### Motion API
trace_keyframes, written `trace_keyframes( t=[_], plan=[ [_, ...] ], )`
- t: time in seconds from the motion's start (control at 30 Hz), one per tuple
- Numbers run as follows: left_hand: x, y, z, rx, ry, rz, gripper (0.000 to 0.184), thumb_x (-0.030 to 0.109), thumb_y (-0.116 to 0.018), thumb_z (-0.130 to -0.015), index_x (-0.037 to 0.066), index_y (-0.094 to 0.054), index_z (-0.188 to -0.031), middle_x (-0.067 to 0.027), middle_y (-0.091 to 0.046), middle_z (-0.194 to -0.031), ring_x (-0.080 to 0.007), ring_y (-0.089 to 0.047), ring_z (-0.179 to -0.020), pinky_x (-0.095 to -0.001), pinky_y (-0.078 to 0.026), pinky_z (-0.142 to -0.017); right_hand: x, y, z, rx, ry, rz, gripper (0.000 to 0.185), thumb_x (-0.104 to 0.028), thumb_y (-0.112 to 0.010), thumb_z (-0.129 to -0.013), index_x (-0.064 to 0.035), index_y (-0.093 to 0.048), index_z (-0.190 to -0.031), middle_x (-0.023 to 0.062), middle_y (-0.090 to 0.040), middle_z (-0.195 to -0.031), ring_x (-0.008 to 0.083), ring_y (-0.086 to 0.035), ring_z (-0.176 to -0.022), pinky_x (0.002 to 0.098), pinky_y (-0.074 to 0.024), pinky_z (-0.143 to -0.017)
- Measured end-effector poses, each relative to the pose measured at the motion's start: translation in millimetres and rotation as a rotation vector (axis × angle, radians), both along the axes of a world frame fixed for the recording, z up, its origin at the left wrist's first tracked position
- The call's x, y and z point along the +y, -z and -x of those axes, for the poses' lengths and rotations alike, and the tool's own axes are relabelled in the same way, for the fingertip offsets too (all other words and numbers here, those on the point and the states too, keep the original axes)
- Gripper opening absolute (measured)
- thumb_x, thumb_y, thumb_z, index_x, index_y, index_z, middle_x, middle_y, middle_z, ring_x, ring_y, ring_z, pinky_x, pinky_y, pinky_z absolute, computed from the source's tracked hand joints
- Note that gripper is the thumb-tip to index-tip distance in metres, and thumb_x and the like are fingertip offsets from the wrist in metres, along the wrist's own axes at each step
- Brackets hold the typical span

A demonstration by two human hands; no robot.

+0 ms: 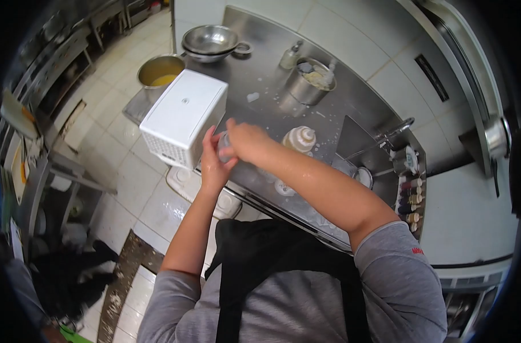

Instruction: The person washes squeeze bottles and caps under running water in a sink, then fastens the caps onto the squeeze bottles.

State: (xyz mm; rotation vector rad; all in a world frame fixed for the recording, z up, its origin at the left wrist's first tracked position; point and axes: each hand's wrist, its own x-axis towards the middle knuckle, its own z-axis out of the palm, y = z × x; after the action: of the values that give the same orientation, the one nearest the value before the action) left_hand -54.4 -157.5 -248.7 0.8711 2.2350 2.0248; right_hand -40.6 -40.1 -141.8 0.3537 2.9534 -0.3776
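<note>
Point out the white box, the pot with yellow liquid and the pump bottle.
White box (181, 106): head view, top face.
Pot (157, 65): head view, inner wall.
Pump bottle (288, 59): head view, body.

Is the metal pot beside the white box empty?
No, something yellow shows inside the pot.

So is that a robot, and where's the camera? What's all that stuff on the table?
No robot here! A person is working with two bare hands, and the one picture comes from a camera on their head, looking down. The left hand holds a small pale thing, too blurred to name, and the right hand is at it too. Beside them is a white box with little holes. The shiny metal counter also has metal bowls, a pump bottle and a metal pot with things inside. On the right is a tap.
</note>
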Motion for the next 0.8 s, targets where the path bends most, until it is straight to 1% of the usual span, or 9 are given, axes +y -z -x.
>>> trace_keyframes(
  t=[0.07,0.17,0.27,0.33,0.37,0.43,0.5,0.67,0.8],
  plan=[
    [3,1,-1,0.004,0.012,-0.038,0.096,-0.002,-0.079,-0.065,0.008,-0.022,-0.142,-0.0177,-0.052,-0.122,-0.0276,-0.054,-0.113,-0.0388,-0.044,-0.098,3,-1,-8,-0.024,-0.226,-0.01,0.058,-0.029,-0.075,-0.071,0.0065,-0.048,-0.108,0.023,-0.066,-0.092,0.0374,-0.066,-0.089,0.0414,-0.0536,-0.075],
    [4,4,-2,-0.043,0.021,-0.064,0.096,-0.005,-0.076,-0.066,0.008,-0.02,-0.142,-0.0176,-0.048,-0.127,-0.0275,-0.052,-0.117,-0.0399,-0.041,-0.103,1,3,-16,0.032,-0.076,0.062,0.061,-0.025,-0.079,-0.068,0.0052,-0.047,-0.11,0.0228,-0.066,-0.091,0.0375,-0.066,-0.086,0.0428,-0.0533,-0.074],
    [6,3,-5,-0.085,0.053,-0.13,0.098,-0.003,-0.078,-0.067,0.008,-0.018,-0.143,-0.0188,-0.047,-0.129,-0.0291,-0.051,-0.119,-0.0398,-0.039,-0.105,2,-2,-33,0.063,-0.013,0.12,0.065,-0.037,-0.078,-0.07,0.0008,-0.043,-0.11,0.027,-0.064,-0.09,0.0415,-0.064,-0.085,0.0465,-0.0513,-0.076],
    [7,-2,-12,-0.026,-0.041,-0.131,0.1,0.001,-0.08,-0.067,0.006,-0.016,-0.144,-0.0201,-0.044,-0.131,-0.0309,-0.045,-0.125,-0.0419,-0.035,-0.108,11,-26,-66,0.231,-0.069,0.174,0.07,-0.039,-0.077,-0.072,-0.0008,-0.043,-0.119,0.0252,-0.063,-0.103,0.0392,-0.063,-0.094,0.0427,-0.0503,-0.08],
    [6,-3,-17,-0.033,-0.03,-0.121,0.1,0.001,-0.08,-0.067,0.006,-0.016,-0.144,-0.0201,-0.044,-0.131,-0.0309,-0.045,-0.125,-0.0419,-0.035,-0.108,25,-32,-84,0.506,-0.112,0.272,0.081,-0.038,-0.079,-0.071,-0.0034,-0.037,-0.131,0.0233,-0.062,-0.108,0.0344,-0.062,-0.095,0.0391,-0.0502,-0.079],
    [-1,-1,-31,0.302,-0.28,0.069,0.112,0.022,-0.087,-0.062,0.003,-0.014,-0.144,-0.0218,-0.046,-0.13,-0.0343,-0.043,-0.125,-0.045,-0.034,-0.107,69,-41,-140,0.777,0.005,0.413,0.1,-0.036,-0.083,-0.066,-0.0064,-0.027,-0.144,0.0203,-0.055,-0.121,0.0279,-0.059,-0.101,0.0343,-0.0482,-0.082],
    [-11,19,-49,0.334,-0.252,-0.007,0.1,0.021,-0.086,-0.064,0.001,-0.023,-0.14,-0.02,-0.048,-0.124,-0.0351,-0.044,-0.121,-0.0473,-0.035,-0.104,90,-26,-184,0.771,0.178,0.469,0.107,-0.035,-0.085,-0.063,-0.0068,-0.022,-0.145,0.0193,-0.051,-0.129,0.0263,-0.055,-0.106,0.033,-0.0463,-0.085],
    [2,22,-75,0.31,0.377,0.257,0.036,0.009,-0.072,-0.078,0.0,-0.053,-0.107,-0.0195,-0.056,-0.109,-0.036,-0.056,-0.098,-0.039,-0.048,-0.085,96,86,-197,0.82,0.312,0.472,0.114,-0.017,-0.086,-0.062,-0.0087,-0.011,-0.148,0.0182,-0.046,-0.132,0.0291,-0.05,-0.115,0.0373,-0.0427,-0.095],
    [37,40,-86,-0.018,0.533,0.48,0.03,0.006,-0.064,-0.083,0.001,-0.053,-0.11,-0.0192,-0.057,-0.113,-0.0371,-0.056,-0.104,-0.0408,-0.047,-0.09,115,106,-204,0.789,0.364,0.748,0.113,-0.011,-0.082,-0.067,-0.0105,-0.003,-0.149,0.0169,-0.05,-0.123,0.0259,-0.053,-0.11,0.0391,-0.0421,-0.098]
  ],
)
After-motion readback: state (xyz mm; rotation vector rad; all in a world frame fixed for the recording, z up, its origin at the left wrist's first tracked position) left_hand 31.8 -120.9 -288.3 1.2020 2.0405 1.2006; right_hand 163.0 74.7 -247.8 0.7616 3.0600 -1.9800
